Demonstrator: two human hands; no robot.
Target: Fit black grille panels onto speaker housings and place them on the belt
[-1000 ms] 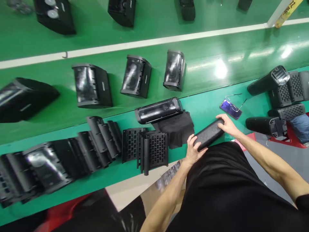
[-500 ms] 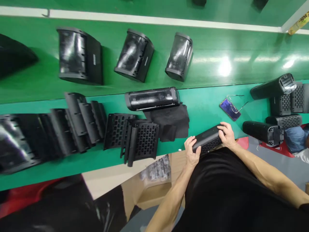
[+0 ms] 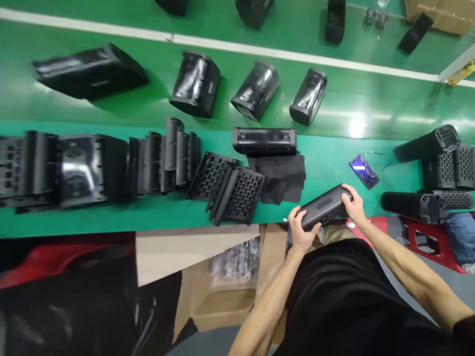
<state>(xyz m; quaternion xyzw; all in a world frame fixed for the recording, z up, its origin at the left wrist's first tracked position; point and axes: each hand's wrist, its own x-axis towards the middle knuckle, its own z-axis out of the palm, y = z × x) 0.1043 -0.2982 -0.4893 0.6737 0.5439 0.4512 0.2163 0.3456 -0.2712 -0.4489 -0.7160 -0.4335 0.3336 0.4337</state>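
Note:
Between my two hands is a black speaker housing (image 3: pixel 322 206), a long rounded shell with a slotted grille on the side toward me. My left hand (image 3: pixel 301 228) grips its left end, thumb on the near side and fingers over the top. The right end is held by my right hand (image 3: pixel 353 203), with its fingers curled over the edge. It is tilted, right end farther from me, at the bench's front edge. Beyond it lie black cloth sheets (image 3: pixel 284 173) and another black housing (image 3: pixel 264 141). Perforated black grille panels (image 3: pixel 245 193) rest to the left.
On the bench (image 3: pixel 330 153), a phone (image 3: pixel 364 171) and glasses (image 3: pixel 371 153) lie ahead. More housings (image 3: pixel 413 206) stand at the right. Black shells (image 3: pixel 150 163) line the left. Housings (image 3: pixel 196 84) sit on the green belt behind. An open carton (image 3: pixel 222 301) is below the bench.
The view has turned, so the bench items appear shifted right and more of the left side shows. The housing in my hands has rolled, and an oval recess now shows on its upper face.

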